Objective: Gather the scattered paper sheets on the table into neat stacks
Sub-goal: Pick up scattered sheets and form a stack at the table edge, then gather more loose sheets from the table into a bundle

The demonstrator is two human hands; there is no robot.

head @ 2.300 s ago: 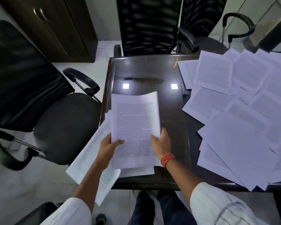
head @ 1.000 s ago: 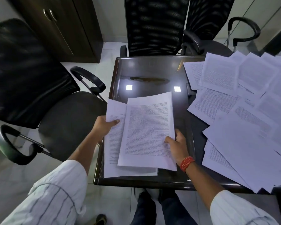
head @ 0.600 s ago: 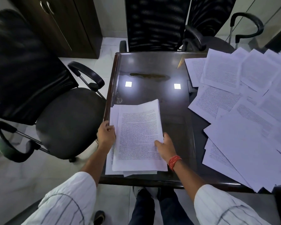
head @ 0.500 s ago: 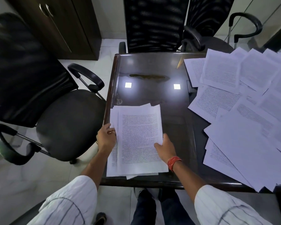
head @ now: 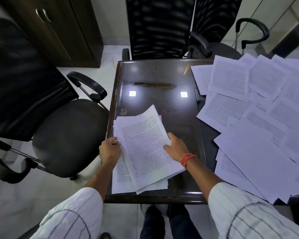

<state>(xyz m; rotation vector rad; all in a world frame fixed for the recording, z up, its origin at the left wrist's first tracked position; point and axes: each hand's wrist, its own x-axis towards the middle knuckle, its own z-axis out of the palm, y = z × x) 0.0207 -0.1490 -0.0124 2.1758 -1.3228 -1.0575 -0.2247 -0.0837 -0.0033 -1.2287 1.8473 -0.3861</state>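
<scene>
I have the gathered stack of printed sheets (head: 145, 149) at the lower middle of the frame, on the near left corner of the dark glossy counter (head: 155, 78), because that corner is bare and within easy reach of both arms. My left hand (head: 110, 150) sits at the stack's left edge with its fingers curled against the paper, bracing that side so the lower sheets do not slide off toward the office chair (head: 66, 135) at the left of the frame. My right hand (head: 175, 146) grasps the right edge of the upper bundle, thumb on the printed face, fingers tucked beneath as far as I can tell. That bundle lies skewed, its far corner tipped toward the upper right, while the sheets below fan out at the left and the near edge, so the pile is not yet square. I judge I am turning the top bundle to line it up. The scattered sheets (head: 252, 128) overlap across the right half of the frame, well apart from my stack, so most of the gathering remains.
</scene>
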